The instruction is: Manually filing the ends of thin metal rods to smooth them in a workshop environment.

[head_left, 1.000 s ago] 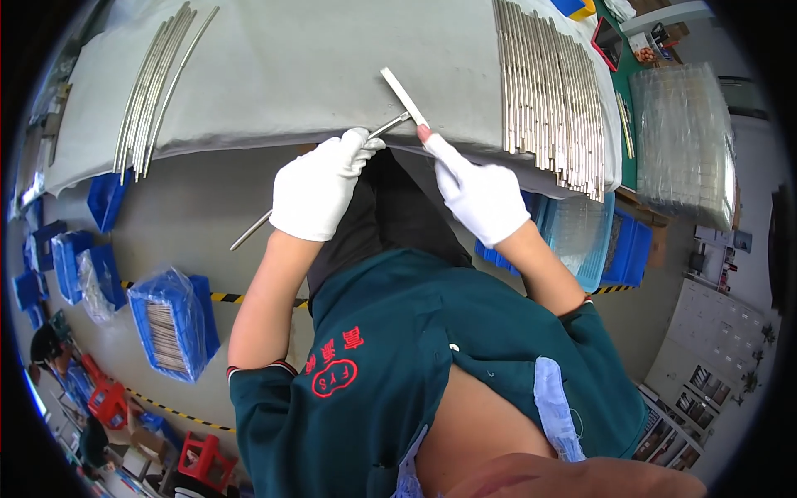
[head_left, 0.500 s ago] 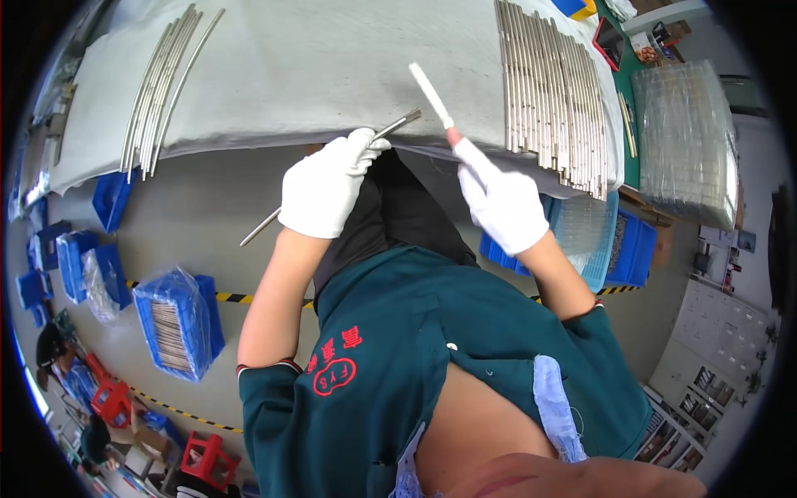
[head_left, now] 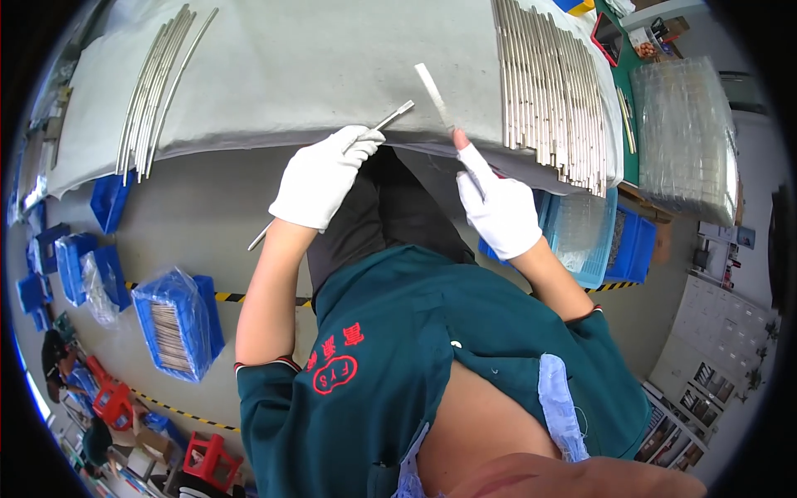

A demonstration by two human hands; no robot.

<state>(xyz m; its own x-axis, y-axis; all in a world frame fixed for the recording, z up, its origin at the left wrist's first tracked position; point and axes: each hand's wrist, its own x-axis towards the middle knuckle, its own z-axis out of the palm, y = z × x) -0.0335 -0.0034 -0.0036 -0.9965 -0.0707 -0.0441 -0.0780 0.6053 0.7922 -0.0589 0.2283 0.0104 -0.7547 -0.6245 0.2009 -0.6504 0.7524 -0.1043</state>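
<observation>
In a white glove, my left hand (head_left: 317,181) is wrapped round a thin metal rod (head_left: 393,115). The rod slants through the fist: its slotted-looking upper end points up and right over the table's near edge, and its other end shows below the wrist. My right hand (head_left: 505,214), also gloved but with one bare fingertip, grips a narrow, pale, flat strip-like tool (head_left: 431,90). This tool points up and left, apart from the rod's tip. Its lower part is blurred and its handle is hidden in the hand.
A grey cloth-covered table (head_left: 315,66) spans the front. Several metal rods (head_left: 154,95) lie at its left, and a dense row of rods (head_left: 548,95) at its right. Blue bins (head_left: 627,249) stand below right; a plastic-wrapped stack (head_left: 685,137) sits far right. A bagged blue crate (head_left: 178,324) is on the floor.
My left hand has shifted slightly left and down, and the rod's upper end has moved a little up and left. The pale tool has tilted slightly in my right hand.
</observation>
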